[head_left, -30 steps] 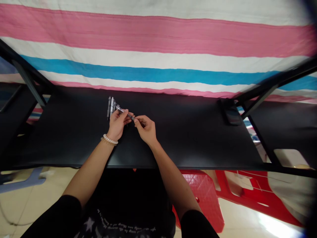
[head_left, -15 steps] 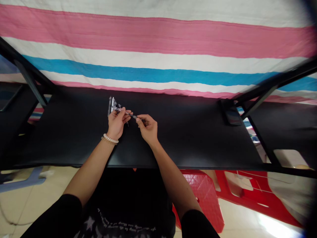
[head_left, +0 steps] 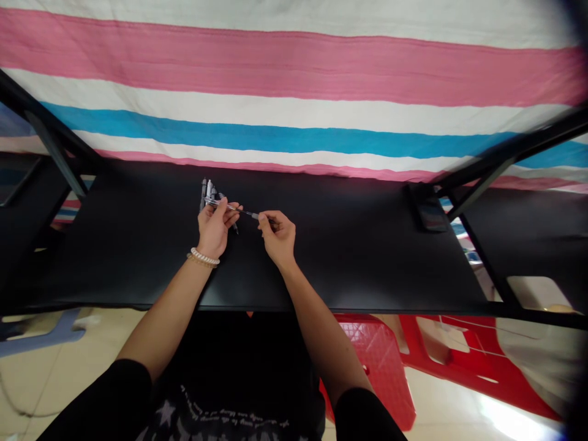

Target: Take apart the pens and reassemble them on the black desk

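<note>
My left hand (head_left: pixel 213 229) is closed in a pinch on the clear barrel of a pen (head_left: pixel 212 201). A thin dark refill (head_left: pixel 244 212) stretches from the barrel towards my right hand (head_left: pixel 280 239). The fingertips of my right hand pinch a grey end piece (head_left: pixel 254 215) on that refill. The two parts lie nearly in one line, sloping slightly down to the right above the table. Just beyond my left hand, several more pens (head_left: pixel 203 191) rest on the tabletop, partly hidden by its fingers.
The black table (head_left: pixel 358 257) stretches across in front of me. A dark phone-like object (head_left: pixel 432 215) lies by its right side, near a slanted metal strut (head_left: pixel 487 177). Striped cloth (head_left: pixel 285 110) hangs behind. A red stool (head_left: pixel 376 367) stands below the front edge.
My right hand has moved slightly right, away from my left hand, with the grey end piece. More of the thin refill shows between the hands. The left hand has shifted a little left.
</note>
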Demonstrator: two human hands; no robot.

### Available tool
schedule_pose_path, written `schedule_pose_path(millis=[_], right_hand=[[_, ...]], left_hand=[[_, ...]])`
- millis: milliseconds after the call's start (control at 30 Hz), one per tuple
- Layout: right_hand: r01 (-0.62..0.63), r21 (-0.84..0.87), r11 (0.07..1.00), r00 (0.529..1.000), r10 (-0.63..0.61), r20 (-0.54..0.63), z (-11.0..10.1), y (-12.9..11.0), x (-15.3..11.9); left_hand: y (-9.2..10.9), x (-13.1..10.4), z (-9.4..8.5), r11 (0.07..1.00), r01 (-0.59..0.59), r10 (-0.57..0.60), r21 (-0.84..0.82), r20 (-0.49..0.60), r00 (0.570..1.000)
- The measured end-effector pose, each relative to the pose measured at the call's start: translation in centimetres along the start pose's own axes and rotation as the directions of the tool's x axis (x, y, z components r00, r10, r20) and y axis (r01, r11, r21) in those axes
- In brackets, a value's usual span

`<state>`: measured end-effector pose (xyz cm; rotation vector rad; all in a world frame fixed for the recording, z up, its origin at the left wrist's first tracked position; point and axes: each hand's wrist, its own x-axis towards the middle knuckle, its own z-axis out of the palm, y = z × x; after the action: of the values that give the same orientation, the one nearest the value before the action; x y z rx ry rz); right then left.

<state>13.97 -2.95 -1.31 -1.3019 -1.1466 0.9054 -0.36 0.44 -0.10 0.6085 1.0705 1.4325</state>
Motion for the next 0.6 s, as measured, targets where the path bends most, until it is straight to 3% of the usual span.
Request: schedule_pose_path(millis=[400, 600], right_hand=[[-0.016, 0.020, 1.000, 1.000, 0.015, 0.016, 0.10, -0.13, 0.01], [-0.008, 0.013, 1.000, 0.996, 0.007, 0.094, 0.24, 0.13, -0.11]], left_hand=[[0.11, -0.01, 0.06, 1.000, 0.004, -0.004, -0.004, -0.018, 1.000], [0.33, -0.47, 0.32, 0.994, 0.101, -0.104, 0.038, 0.072, 0.992]])
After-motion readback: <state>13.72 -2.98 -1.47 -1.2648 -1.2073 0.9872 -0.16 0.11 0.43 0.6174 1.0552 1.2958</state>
